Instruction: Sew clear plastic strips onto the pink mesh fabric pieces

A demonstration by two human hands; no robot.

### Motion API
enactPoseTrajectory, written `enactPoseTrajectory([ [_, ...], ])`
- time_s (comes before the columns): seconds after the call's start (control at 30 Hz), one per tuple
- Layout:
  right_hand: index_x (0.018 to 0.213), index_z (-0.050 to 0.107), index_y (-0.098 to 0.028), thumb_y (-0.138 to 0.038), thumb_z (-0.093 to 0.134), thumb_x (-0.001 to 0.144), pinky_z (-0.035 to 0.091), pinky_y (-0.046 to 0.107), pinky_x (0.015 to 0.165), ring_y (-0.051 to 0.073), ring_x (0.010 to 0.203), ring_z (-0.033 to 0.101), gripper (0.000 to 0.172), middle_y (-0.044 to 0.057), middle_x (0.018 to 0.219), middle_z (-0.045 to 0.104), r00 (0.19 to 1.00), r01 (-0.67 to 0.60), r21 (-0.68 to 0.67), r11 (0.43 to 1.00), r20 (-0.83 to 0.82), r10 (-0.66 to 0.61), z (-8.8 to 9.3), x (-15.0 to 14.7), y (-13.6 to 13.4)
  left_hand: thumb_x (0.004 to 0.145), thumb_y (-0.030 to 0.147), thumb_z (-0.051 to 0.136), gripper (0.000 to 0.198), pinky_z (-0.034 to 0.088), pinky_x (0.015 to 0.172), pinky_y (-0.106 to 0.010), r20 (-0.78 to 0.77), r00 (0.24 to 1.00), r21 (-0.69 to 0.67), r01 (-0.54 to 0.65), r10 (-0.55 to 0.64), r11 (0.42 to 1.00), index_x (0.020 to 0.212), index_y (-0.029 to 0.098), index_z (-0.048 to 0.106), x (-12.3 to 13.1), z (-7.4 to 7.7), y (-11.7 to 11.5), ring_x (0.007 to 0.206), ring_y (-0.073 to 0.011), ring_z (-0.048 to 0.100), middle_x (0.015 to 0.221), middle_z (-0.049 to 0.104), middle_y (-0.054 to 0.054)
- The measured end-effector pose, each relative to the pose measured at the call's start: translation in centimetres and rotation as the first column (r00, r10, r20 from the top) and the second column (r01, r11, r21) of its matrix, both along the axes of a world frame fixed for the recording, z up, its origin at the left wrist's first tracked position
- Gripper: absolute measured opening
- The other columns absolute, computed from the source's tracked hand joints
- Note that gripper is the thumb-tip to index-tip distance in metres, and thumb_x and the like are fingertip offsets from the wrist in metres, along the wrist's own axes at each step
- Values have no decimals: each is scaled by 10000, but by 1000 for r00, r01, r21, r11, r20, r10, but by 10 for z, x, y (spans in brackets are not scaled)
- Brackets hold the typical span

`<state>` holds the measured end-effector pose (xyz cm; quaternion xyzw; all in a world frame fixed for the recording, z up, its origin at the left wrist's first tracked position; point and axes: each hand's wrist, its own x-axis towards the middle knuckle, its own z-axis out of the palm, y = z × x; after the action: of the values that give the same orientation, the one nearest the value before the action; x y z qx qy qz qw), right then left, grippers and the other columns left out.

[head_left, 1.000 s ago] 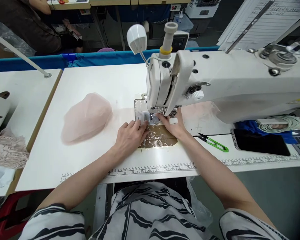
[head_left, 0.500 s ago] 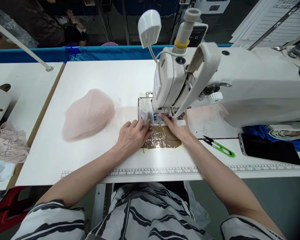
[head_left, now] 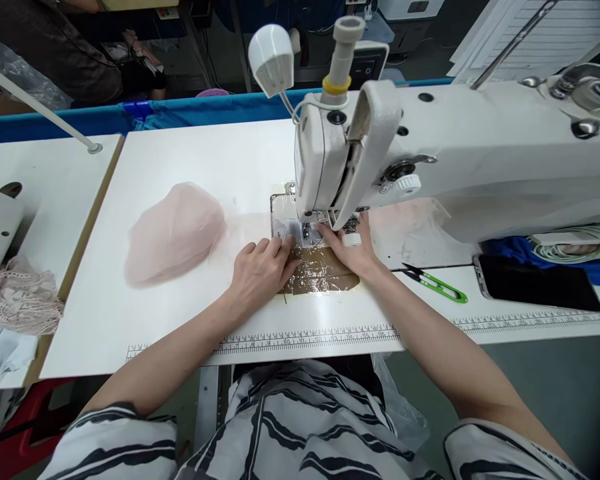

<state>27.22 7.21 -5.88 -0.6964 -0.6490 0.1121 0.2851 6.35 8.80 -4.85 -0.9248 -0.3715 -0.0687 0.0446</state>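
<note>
My left hand [head_left: 261, 268] rests at the left edge of the sewing machine's needle plate [head_left: 279, 208], fingers bent down and thumb apart. Its fingertips press on a thin, sheer piece of fabric near the presser foot [head_left: 306, 233]. On the other side, my right hand [head_left: 354, 253] lies with fingers spread, one digit pointing at the presser foot. The machine head [head_left: 320, 167] hides part of its other fingers. Sheer pale pink fabric [head_left: 405, 223] extends to the right under the machine arm. A rounded pale pink sheer piece [head_left: 176, 233] lies on the table to the left.
Shiny brown tape [head_left: 320, 273] covers the table before the needle plate. Right of my forearm are green thread snips [head_left: 437, 285] and a phone [head_left: 537, 283]. A printed ruler [head_left: 300, 340] runs along the front edge. Lace trim [head_left: 25, 300] sits far left; another person's hand [head_left: 139, 48] shows beyond.
The camera view has shifted slightly, so the machine appears farther left. Both hands keep nearly the same pose beside the presser foot; no clear fabric movement shows.
</note>
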Motion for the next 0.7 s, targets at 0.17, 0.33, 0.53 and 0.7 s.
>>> enactPoseTrajectory([
  [0.17, 694, 501, -246, -416, 523, 930, 440, 501, 937, 326, 1031, 522, 292, 77, 815, 593, 996, 68, 49, 996, -65, -65, 4, -2, -2, 1035, 431, 346, 502, 406, 648, -345, 6, 1000, 14, -5, 5, 1000, 1319, 88, 579, 0, 0, 0, 827, -226, 624, 945, 675, -121],
  [0.33, 743, 524, -235, -420, 528, 926, 414, 504, 957, 343, 1087, 496, 260, 97, 922, 607, 996, 78, 51, 996, -54, -75, 3, -2, 0, 1034, 430, 353, 495, 409, 651, -341, 22, 1000, 14, -13, 12, 1000, 1326, 96, 573, 0, -2, 2, 835, -230, 628, 951, 674, -124],
  [0.53, 785, 554, -226, -463, 501, 930, 402, 500, 968, 351, 1116, 492, 282, 105, 1000, 609, 996, 84, 44, 995, -43, -82, 3, -2, 0, 1028, 445, 373, 512, 429, 659, -345, 26, 1000, 39, -10, 9, 999, 1311, 76, 589, 0, -2, 2, 840, -229, 630, 936, 673, -115],
  [0.7, 723, 499, -237, -488, 488, 935, 419, 463, 953, 312, 1065, 517, 329, 84, 948, 620, 993, 75, 80, 994, -92, -67, 5, -4, 0, 1028, 445, 376, 508, 440, 654, -339, 39, 999, 74, -1, -2, 997, 1301, 81, 600, 0, -4, 3, 832, -217, 630, 926, 672, -95],
])
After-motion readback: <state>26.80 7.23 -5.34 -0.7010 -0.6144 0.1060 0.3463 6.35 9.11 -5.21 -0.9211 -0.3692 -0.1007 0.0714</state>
